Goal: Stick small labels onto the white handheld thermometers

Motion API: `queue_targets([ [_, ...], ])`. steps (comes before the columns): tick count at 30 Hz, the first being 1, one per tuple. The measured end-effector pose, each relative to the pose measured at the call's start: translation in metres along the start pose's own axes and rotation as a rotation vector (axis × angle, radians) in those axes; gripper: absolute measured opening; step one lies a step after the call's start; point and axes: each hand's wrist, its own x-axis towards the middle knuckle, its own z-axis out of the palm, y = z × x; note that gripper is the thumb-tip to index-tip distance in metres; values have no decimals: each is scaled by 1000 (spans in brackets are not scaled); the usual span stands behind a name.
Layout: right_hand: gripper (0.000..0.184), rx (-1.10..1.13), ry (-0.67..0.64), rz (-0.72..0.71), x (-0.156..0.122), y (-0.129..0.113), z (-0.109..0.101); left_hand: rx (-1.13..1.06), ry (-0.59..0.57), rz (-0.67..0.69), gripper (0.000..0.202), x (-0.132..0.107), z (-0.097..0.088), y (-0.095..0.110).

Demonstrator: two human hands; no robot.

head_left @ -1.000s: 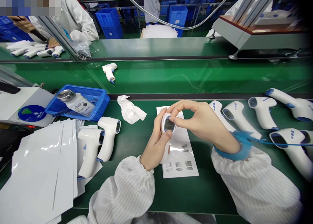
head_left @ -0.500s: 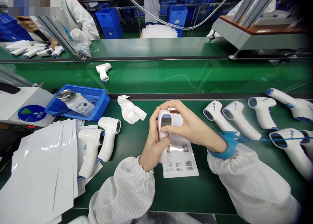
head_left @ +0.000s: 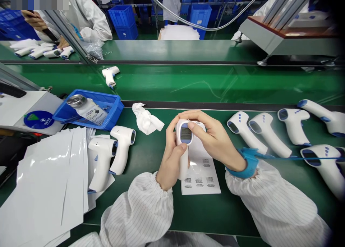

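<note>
My left hand (head_left: 170, 157) is wrapped round the handle of a white handheld thermometer (head_left: 184, 142), held upright with its dark display facing me. My right hand (head_left: 215, 137) curls over the thermometer's head, thumb pressed beside the display. Under both hands lies a white sheet of printed labels (head_left: 201, 171) on the green table. A blue strap (head_left: 249, 162) circles my right wrist, with a blue cord running right.
Several white thermometers (head_left: 262, 132) lie in a row to the right. Two more (head_left: 113, 155) lie left of my hands beside a stack of white bags (head_left: 48, 182). A blue tray (head_left: 110, 112) holds a bottle. A crumpled wipe (head_left: 147, 119) lies nearby. One thermometer (head_left: 109, 75) rides the belt; a person works at far left.
My hands turned the thermometer upright and drew it closer. The thermometer on the belt has drifted left. The view shifted slightly.
</note>
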Motion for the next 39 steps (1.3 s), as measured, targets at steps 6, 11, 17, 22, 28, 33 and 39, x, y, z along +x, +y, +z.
queue_targets([
  [6,29,85,-52,63,-1,-1,0,-129,-18,-4,70,-1,-1,1],
  [11,35,194,-144,67,1,-1,-6,-147,-14,7,67,-2,-1,5],
  [17,30,303,-142,107,2,-1,-10,-144,-23,99,68,2,-7,3],
  [22,47,314,-196,293,-10,-2,3,-146,25,234,66,3,-10,6],
  [28,57,291,-451,405,-31,1,29,-64,37,238,71,4,-12,11],
  [33,39,-277,-131,426,16,42,13,374,95,181,76,10,-15,6],
  [39,63,-576,59,391,87,85,-33,473,65,77,51,10,-21,5],
])
